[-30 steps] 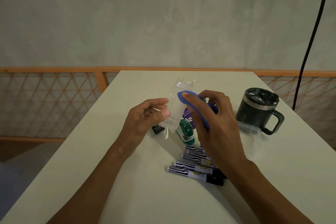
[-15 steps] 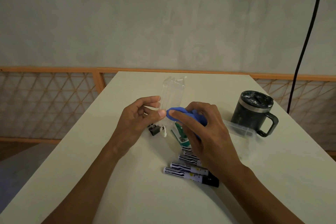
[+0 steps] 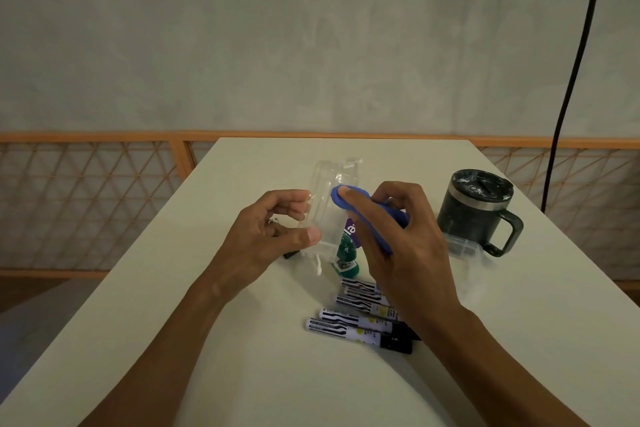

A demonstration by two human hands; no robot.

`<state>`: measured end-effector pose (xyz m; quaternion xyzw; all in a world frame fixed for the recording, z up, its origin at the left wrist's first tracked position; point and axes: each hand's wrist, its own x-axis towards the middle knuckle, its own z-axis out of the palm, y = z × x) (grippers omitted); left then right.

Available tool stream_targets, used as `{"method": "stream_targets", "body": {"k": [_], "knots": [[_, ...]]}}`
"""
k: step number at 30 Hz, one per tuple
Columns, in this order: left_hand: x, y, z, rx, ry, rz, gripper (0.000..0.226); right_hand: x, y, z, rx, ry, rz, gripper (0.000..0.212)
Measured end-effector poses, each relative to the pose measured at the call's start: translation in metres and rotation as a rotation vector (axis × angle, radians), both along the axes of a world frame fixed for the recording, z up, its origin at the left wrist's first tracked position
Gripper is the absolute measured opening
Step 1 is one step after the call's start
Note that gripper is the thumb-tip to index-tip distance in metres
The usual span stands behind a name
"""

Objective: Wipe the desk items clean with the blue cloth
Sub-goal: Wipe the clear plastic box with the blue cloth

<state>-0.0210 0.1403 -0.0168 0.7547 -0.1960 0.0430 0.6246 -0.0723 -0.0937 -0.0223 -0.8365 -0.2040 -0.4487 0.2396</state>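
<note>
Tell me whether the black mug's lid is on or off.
On: the lid sits across the mug's mouth, above its metal band.

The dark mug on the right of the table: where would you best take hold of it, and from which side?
By its handle, coming from the right. The mug stands upright, lid on, and the handle juts out to the right, its loop open to reach through. A clear plastic piece lies at its near base, so that side looks more crowded.
</note>
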Motion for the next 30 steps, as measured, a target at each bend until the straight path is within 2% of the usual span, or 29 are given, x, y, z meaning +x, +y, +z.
{"method": "stream_targets", "body": {"k": [4,8,17,22,27,30], "knots": [[-0.0018,0.0000,0.0038,-0.039,-0.013,0.004,0.070,-0.0009,0.0016,0.0015,0.013,0.000,0.034,0.048],[-0.0033,0.0011,0.0071,-0.070,-0.009,0.023,0.069,-0.0042,0.0047,0.0022,-0.011,0.002,0.068,0.039],[0.0004,0.0043,0.0046,-0.002,0.030,-0.021,0.076,-0.0021,0.0002,0.0045,0.013,-0.022,0.025,0.040],[-0.0006,0.0037,0.0052,-0.028,0.038,-0.023,0.071,-0.0012,0.0011,0.0039,0.018,0.004,0.046,0.038],[-0.0021,0.0065,0.0091,-0.096,0.025,0.010,0.065,-0.0029,0.0047,0.0011,-0.078,0.053,0.110,0.037],[-0.0014,0.0094,0.0104,-0.121,0.034,0.025,0.065,-0.0053,0.0078,0.0010,-0.126,0.057,0.142,0.043]]}}
